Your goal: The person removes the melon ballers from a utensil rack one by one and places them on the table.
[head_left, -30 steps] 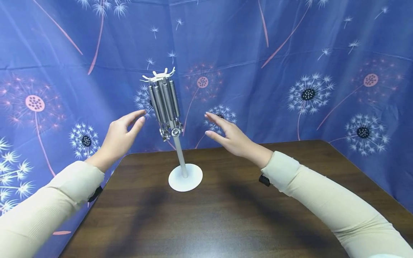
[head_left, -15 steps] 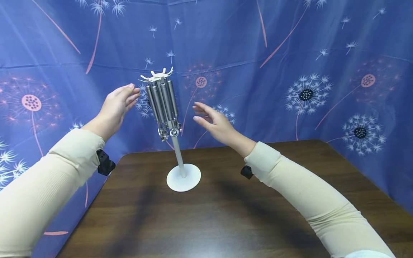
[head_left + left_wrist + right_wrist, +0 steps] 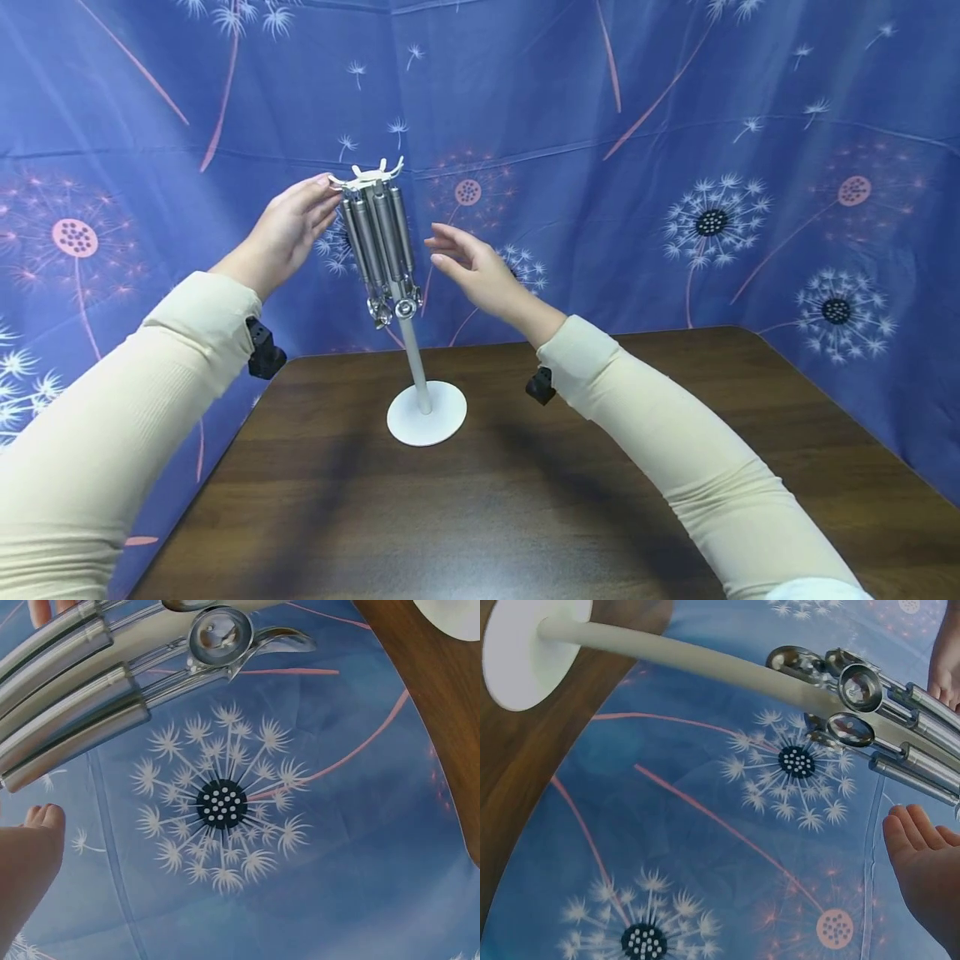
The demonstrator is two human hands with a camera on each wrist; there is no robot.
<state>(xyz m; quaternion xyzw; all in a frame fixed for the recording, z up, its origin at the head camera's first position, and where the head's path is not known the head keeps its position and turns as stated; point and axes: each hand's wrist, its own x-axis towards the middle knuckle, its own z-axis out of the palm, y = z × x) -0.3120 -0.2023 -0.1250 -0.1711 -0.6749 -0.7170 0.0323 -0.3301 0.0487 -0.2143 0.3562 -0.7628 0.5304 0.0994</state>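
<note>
A white stand (image 3: 417, 362) rises from a round base (image 3: 427, 414) to a hooked top (image 3: 367, 177). Several silver kitchen utensils (image 3: 382, 237) hang from it by thick tube handles, with scoop-like round heads (image 3: 220, 636) at the bottom. My left hand (image 3: 288, 229) is raised at the left of the hooked top, its loosely bent fingertips beside the leftmost hook; whether they touch it, I cannot tell. To the right of the handles, my right hand (image 3: 480, 271) hovers apart from them, fingers relaxed and thumb spread, holding nothing.
The stand is on a brown wooden table (image 3: 480, 500), near its far edge. Behind hangs a blue cloth (image 3: 600, 233) printed with dandelions. Small black wrist cameras (image 3: 266, 350) sit below both cream sleeves (image 3: 172, 400).
My left hand has risen, turned and moved right to the hooked top. My right hand has moved left and up, closer to the hanging utensils. The stand stays in place.
</note>
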